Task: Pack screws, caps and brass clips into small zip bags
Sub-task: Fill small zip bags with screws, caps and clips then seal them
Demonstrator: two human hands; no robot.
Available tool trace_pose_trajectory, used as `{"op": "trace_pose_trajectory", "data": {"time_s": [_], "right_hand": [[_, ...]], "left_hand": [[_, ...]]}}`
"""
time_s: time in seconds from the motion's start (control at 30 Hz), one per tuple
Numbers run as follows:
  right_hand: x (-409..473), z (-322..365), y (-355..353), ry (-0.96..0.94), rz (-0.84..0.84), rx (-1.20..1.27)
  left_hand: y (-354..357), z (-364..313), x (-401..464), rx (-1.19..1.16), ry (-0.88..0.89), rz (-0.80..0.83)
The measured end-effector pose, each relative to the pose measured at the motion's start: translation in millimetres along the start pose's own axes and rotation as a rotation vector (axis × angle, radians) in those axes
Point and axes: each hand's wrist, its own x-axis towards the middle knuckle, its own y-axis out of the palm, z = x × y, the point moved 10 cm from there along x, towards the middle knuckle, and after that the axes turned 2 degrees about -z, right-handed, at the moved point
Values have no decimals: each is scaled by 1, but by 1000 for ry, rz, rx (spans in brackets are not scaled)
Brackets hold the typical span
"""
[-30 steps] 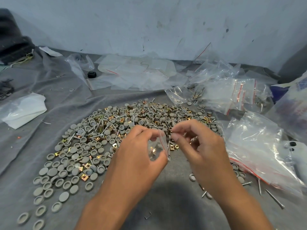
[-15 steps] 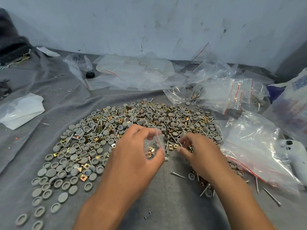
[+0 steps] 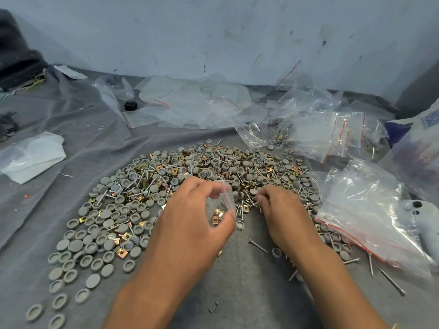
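A scuffed pale wall closes off the top of the frame, and below it a wrinkled grey cloth covers the whole work surface. Across the centre of the cloth spreads a wide heap of mixed parts: grey caps, thin steel screws and brass clips, with the caps thinning out toward the lower left.

The left hand, just below the middle of the frame, holds a small zip bag upright, thumb and fingers curled round it and pinching it near its red-striped mouth; a few brass clips sit at the bottom of the bag. The right hand, just right of it, rests knuckles-up on the near edge of the heap, its fingertips bent together and pinching at small parts, though what exactly lies between them cannot be told.

At the right edge lies a crumpled stack of clear bags with red zip lines, and above it, in the upper right, more bags, some already holding parts. Flat empty bags lie near the wall at upper centre, beside a small black object. A folded white plastic sheet sits at the left edge. A loose staple lies on the cloth at the bottom centre.
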Motion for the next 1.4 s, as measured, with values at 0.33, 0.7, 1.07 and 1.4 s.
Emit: {"op": "trace_pose_trajectory", "data": {"time_s": [0.33, 0.7, 1.07, 1.4], "right_hand": [[-3, 16, 20, -151, 87, -77], [-3, -3, 1, 135, 169, 625], [-46, 88, -72, -378, -85, 789], [-33, 65, -66, -245, -195, 618]], "left_hand": [[-2, 1, 1, 0, -8, 0], [-4, 3, 2, 7, -2, -9], [2, -4, 0, 8, 15, 10], [-29, 6, 5, -91, -13, -130]]}}
